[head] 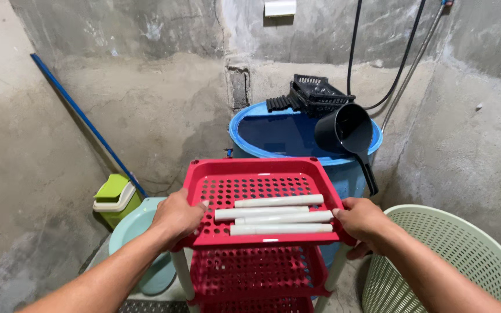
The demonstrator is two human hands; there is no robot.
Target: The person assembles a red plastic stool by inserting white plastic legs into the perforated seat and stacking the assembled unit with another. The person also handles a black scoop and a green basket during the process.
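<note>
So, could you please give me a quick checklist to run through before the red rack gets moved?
1. Left hand gripping the top red tray at its left edge: ok.
2. Right hand gripping the tray's right edge: ok.
3. Four white tubes lying flat inside the tray: ok, but loose, so they could roll.
4. Tray level: ok, roughly level.
5. Room at the sides: not ok; green laundry basket close on the right, pale basin on the left.
6. White legs seated in the shelves: cannot tell.
</note>
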